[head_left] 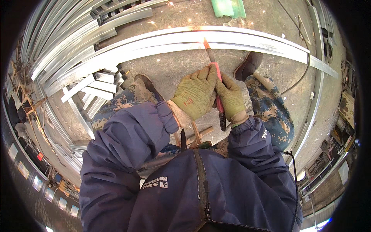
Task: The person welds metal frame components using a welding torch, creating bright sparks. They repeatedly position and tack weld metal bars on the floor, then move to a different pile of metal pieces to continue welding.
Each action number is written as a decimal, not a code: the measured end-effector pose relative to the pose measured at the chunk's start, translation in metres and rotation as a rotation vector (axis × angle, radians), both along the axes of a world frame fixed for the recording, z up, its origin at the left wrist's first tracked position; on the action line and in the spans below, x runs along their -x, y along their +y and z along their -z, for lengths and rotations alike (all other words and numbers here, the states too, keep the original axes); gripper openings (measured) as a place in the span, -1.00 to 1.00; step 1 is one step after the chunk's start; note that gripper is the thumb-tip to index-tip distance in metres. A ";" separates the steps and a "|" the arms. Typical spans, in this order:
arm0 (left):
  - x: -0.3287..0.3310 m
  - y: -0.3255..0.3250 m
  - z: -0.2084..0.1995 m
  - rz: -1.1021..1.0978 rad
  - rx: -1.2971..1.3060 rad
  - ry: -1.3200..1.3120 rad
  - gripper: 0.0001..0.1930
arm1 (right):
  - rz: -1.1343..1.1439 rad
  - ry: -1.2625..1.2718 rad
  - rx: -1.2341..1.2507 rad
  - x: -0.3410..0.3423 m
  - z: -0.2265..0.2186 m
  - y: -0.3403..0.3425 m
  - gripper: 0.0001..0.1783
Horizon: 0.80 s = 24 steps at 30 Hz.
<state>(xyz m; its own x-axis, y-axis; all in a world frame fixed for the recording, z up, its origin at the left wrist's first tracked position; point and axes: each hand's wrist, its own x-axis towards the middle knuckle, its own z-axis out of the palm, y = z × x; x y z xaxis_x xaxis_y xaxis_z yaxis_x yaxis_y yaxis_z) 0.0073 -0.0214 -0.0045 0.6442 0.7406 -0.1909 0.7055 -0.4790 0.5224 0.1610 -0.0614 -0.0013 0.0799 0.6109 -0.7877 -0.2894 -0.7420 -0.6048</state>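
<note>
My left hand (pixel 196 92) and my right hand (pixel 231 95), both in yellow-green work gloves, close around a slim tool (pixel 217 70) with a red-and-black handle. Its dark shaft slants up and slightly left to a bright orange tip, which lies over a long pale metal beam (pixel 162 41). Whether the tip touches the beam, I cannot tell. A small reddish glow shows on the beam's far edge, just beyond the tip. The fingers overlap near the handle's upper part, and its black end sticks out below my right hand.
Long metal profiles (pixel 73 36) are stacked at the left, with short offcuts (pixel 101 86) nearer me. Bright sparks dot the concrete floor beyond the beam. A green sheet (pixel 228 7) lies at the far side. On the right, a dark cable (pixel 308 63) crosses the beam. My shoes flank the work.
</note>
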 end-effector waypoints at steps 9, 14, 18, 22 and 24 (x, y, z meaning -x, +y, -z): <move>0.001 0.009 -0.008 -0.041 0.140 -0.078 -0.19 | -0.040 0.007 0.008 -0.003 0.005 -0.001 -0.53; 0.002 0.005 -0.002 -0.025 0.102 -0.042 -0.19 | -0.023 0.027 -0.003 -0.003 0.007 -0.003 -0.50; -0.001 0.006 -0.009 -0.006 0.137 0.029 -0.18 | 0.022 0.035 -0.007 -0.001 0.003 0.000 -0.48; -0.001 0.006 -0.007 -0.012 0.135 0.032 -0.18 | 0.007 0.026 -0.020 -0.002 0.005 0.000 -0.48; -0.001 0.007 -0.009 -0.007 0.147 0.065 -0.19 | -0.001 0.029 -0.020 -0.002 0.006 -0.001 -0.47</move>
<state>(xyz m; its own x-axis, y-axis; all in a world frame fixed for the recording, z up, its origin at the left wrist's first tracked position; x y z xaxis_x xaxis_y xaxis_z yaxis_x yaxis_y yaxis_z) 0.0084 -0.0144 0.0042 0.6217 0.7062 -0.3388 0.7431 -0.3951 0.5401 0.1631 -0.0620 -0.0074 0.0569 0.6267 -0.7772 -0.3066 -0.7299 -0.6110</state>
